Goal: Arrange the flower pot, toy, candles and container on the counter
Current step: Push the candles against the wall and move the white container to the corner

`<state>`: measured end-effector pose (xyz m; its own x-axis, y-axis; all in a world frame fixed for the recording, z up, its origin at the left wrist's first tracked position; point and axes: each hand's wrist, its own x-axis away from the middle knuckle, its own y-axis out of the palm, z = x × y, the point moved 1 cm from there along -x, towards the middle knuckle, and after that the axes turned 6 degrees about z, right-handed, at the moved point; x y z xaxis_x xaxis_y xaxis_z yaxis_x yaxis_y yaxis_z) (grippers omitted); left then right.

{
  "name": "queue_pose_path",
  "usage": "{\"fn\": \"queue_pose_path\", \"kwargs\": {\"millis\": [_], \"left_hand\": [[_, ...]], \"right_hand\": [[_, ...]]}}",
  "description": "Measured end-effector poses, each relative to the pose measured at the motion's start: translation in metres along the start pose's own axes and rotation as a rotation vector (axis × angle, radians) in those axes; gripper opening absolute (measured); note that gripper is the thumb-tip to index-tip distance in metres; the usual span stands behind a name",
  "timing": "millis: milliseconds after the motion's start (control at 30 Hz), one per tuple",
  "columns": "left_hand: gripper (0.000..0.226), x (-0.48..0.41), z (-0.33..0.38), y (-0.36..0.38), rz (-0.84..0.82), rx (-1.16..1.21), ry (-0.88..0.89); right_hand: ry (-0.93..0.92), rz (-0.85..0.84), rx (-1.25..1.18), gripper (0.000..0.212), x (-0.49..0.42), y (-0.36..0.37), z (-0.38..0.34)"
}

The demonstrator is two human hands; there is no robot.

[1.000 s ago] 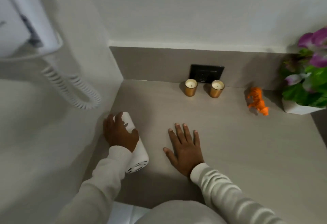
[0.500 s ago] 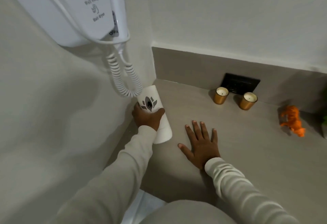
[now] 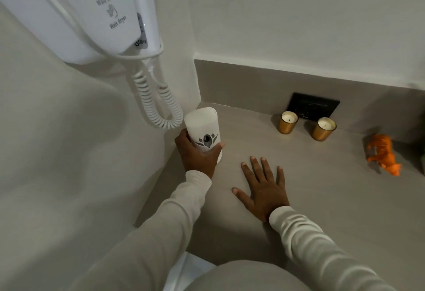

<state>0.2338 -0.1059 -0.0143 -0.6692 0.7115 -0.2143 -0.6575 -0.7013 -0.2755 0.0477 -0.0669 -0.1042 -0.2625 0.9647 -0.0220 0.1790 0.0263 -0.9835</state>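
A: Since a second ago, the white container [image 3: 202, 130] is being brought up from lying on its side to standing upright in the left corner of the counter [image 3: 322, 187], close to the side wall.

B: How is it being held?

A: It is being gripped around its lower half by the left hand [image 3: 199, 156], thumb on one side and fingers wrapped behind. Its base is being hidden by that hand, so contact with the counter cannot be confirmed.

B: And the other hand?

A: The right hand [image 3: 262, 187] is being kept flat on the counter, fingers spread, nothing under it.

B: What else is being shown?

A: Two gold candles [image 3: 305, 125] are standing side by side at the back wall, in front of a dark socket plate [image 3: 312, 106]. The orange toy [image 3: 383, 154] is lying further right. The flower pot is being cut off at the right edge; only a dark sliver is visible. A wall hair dryer [image 3: 92, 15] is hanging above, its coiled cord [image 3: 161, 102] dangling just beside the container's top.
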Motion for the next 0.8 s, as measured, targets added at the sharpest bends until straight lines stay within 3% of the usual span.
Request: {"fn": "queue_pose_path", "kwargs": {"millis": [267,800], "left_hand": [[0.077,0.021,-0.044,0.002,-0.01,-0.017,-0.182],[0.073,-0.099,-0.032,0.115,0.152,-0.075,-0.261]], "right_hand": [[-0.011,-0.014,0.017,0.087,-0.013,-0.002,0.0],[-0.05,-0.018,-0.034,0.09,-0.092,0.0,0.011]]}}
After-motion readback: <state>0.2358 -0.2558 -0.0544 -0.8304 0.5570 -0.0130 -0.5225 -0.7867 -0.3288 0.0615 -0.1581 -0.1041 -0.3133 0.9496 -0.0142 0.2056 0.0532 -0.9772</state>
